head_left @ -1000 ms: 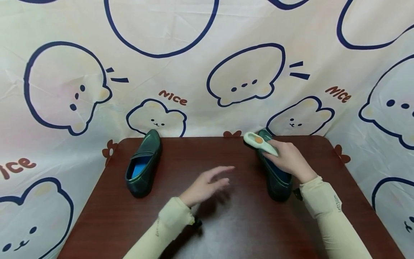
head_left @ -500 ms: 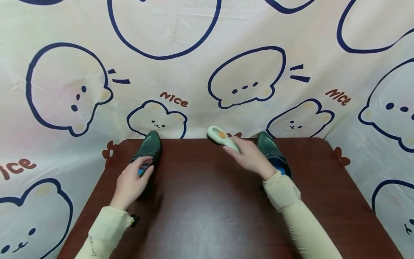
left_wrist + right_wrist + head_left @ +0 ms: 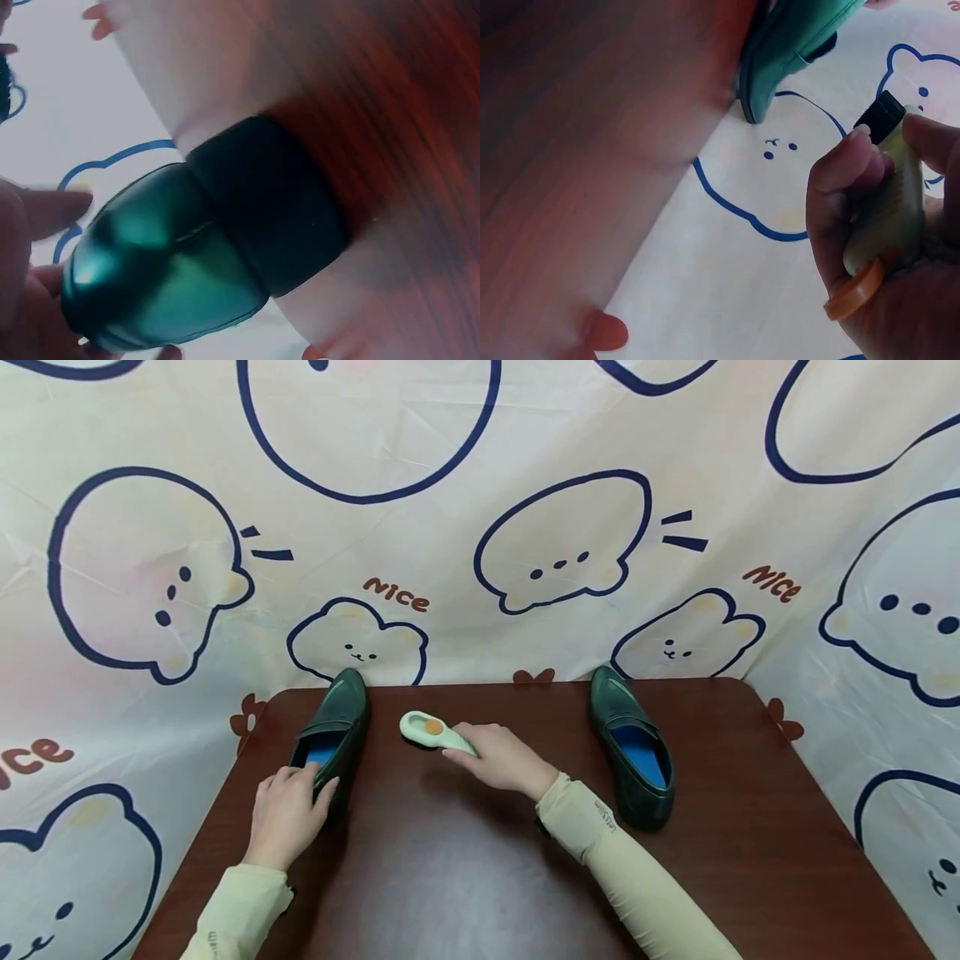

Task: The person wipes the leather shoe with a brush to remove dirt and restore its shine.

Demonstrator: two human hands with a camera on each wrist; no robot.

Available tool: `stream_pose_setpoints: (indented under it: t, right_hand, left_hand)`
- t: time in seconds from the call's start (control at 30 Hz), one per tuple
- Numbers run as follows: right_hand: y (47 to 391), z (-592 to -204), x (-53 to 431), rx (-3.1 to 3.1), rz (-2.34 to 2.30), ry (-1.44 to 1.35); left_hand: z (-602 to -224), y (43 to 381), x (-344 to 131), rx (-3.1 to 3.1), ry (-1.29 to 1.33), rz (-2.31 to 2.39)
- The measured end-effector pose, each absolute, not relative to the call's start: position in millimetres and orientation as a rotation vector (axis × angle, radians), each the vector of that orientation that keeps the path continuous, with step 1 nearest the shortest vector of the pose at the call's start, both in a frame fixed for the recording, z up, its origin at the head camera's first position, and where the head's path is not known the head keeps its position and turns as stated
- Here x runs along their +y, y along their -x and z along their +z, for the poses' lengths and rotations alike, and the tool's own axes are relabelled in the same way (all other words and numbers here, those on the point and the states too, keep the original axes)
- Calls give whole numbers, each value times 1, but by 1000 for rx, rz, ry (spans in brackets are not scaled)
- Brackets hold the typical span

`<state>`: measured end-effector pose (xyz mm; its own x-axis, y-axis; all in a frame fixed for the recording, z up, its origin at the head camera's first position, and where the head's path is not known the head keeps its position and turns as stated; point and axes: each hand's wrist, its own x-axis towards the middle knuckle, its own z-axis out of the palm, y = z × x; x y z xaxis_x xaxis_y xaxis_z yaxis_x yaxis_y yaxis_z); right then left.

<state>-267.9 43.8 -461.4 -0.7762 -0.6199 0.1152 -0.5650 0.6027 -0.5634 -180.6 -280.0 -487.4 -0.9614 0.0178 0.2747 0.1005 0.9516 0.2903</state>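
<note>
A pale green brush [image 3: 438,732] with an orange spot is near the centre of the frame, its handle gripped by the right of the 2 hands [image 3: 504,760]. At centre left, the left hand [image 3: 285,814] curls round the heel end of a green shoe [image 3: 339,710]; its match [image 3: 618,700] stands at right. Sleeve lettering [image 3: 603,812] is too small to read. Behind the brown surface [image 3: 465,877], cartoon-printed cloth [image 3: 555,410] says "Nice" 2 times in full, a 3rd cut at the left edge.
</note>
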Motion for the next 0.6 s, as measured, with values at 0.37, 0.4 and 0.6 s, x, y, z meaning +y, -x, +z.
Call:
stream_pose_setpoints:
  t: [0.37, 0.4, 0.6]
  right_hand:
    - [275, -460, 57, 2761, -939, 986]
    - [275, -460, 61, 2768, -950, 969]
    - [275, -456, 87, 2755, -1004, 867]
  left_hand:
    - [-500, 188, -282, -2653, 158, -677]
    - [-501, 188, -283, -2629, 173, -695]
    - [-504, 182, -288, -2569, 241, -812]
